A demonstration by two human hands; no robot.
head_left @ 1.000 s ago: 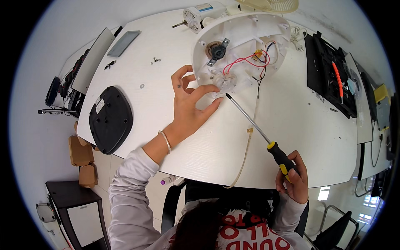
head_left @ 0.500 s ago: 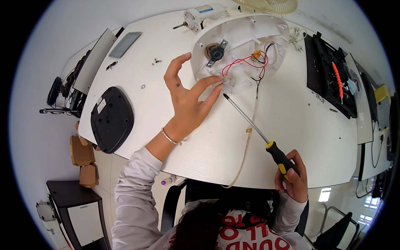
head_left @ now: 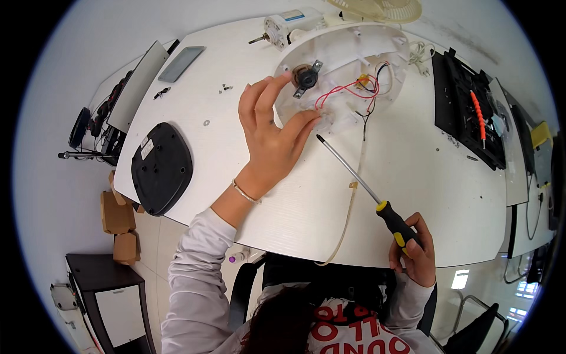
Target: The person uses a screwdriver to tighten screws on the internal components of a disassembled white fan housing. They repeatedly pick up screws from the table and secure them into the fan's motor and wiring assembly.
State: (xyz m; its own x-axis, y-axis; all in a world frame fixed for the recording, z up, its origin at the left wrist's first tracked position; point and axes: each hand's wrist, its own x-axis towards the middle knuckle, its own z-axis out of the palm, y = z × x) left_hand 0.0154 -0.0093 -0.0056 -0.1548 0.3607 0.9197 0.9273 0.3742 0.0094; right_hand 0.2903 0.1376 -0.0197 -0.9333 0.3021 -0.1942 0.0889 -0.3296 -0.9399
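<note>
My left hand is at the front left of an open white plastic housing. Its thumb and forefinger close together by the small whitish part where red wires end; what lies between the fingertips is hidden. The other fingers reach up over the housing's left rim, close to a black round part with metal tabs. In my right hand, at the front of the table, is a screwdriver with a black and yellow handle. Its tip points up and left, just short of the housing.
A white motor lies behind the housing, near a cream fan grille. On the left are a black base plate, a grey phone-like slab and small screws. An open black toolbox stands right. A pale cable crosses the front edge.
The left hand's raised fingers have swung right, over the housing's rim, while thumb and forefinger stay at the whitish part. My right hand and the screwdriver have hardly moved.
</note>
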